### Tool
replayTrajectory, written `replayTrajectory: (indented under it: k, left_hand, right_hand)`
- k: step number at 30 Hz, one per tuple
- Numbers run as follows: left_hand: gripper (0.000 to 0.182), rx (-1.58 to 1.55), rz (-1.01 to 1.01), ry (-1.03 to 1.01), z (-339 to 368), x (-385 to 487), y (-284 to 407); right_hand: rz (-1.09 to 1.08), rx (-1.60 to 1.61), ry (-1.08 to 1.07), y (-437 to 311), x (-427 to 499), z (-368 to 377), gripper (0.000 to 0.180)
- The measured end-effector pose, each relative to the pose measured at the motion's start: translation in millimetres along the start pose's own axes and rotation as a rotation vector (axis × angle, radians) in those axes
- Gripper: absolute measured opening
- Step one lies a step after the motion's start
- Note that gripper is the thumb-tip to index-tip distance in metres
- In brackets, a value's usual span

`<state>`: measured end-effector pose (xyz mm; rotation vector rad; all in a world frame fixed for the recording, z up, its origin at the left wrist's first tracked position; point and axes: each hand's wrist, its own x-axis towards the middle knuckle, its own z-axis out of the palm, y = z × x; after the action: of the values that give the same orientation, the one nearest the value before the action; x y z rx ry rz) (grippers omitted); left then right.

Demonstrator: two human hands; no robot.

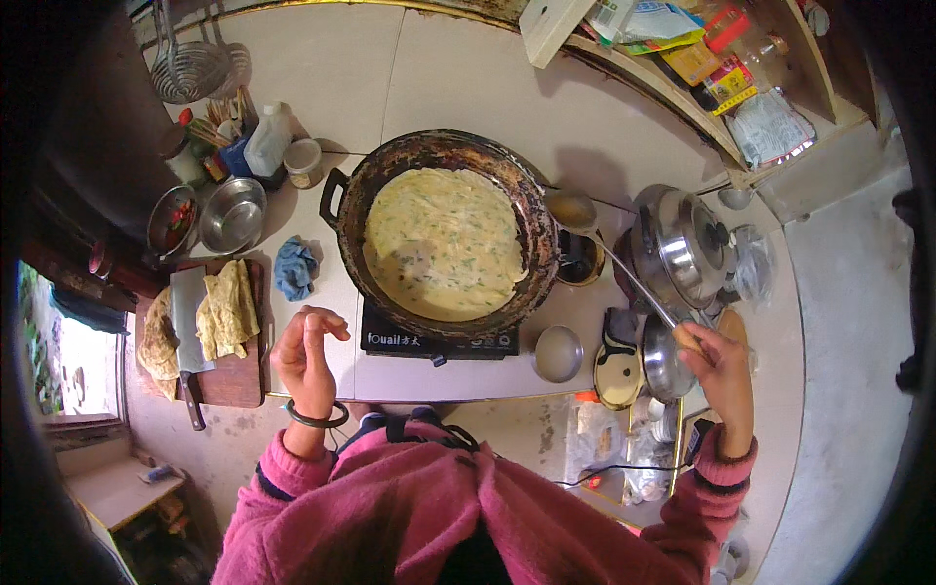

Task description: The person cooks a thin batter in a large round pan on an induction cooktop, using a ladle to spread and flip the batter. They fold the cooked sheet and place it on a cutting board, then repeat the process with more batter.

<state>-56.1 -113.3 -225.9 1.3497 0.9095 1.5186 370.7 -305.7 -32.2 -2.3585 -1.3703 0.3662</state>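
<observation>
My right hand (720, 369) grips the wooden-ended handle of a metal ladle (635, 274). Its bowl is just outside the right rim of a blackened wok (537, 190), above a dark container (581, 263). A thin pale-yellow pancake (446, 238) flecked with green covers most of the wok's bottom; a darker patch at its lower left looks like shadow. Under the wok sits a black cooker (439, 342). My left hand (307, 358) is raised before the counter's front edge, left of the cooker, fingers curled together with nothing visible in them.
On the left, a cutting board (245, 380) bears a cleaver (191, 322) and folded flatbreads (228, 311). A blue cloth (295, 268), metal bowls (234, 218) and bottles (268, 146) stand nearby. A lidded pot (676, 241) and a small bowl (558, 354) are right; a shelf (797, 58) overhangs.
</observation>
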Motion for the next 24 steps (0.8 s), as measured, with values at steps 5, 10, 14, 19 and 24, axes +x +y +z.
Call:
replayTrajectory:
  k: [5,10,14,19,24]
  left_hand:
    - [0.029,0.009,0.005,0.028,-15,4,-2]
    - [0.029,0.023,-0.002,0.06,-28,5,-2]
    - [0.029,0.043,0.0,0.086,-39,5,-1]
    - [0.032,0.079,-0.006,0.118,-53,3,0]
    - [0.029,0.04,-0.016,0.165,-63,-1,3]
  right_hand:
    - [-0.05,-0.006,0.032,-11,15,7,0.039]
    - [0.007,0.065,0.015,-25,39,14,0.038]
    - [-0.026,-0.059,-0.04,-36,62,19,0.038]
    - [-0.084,-0.032,0.002,-58,83,35,0.039]
    - [-0.16,-0.137,-0.034,-92,95,54,0.038]
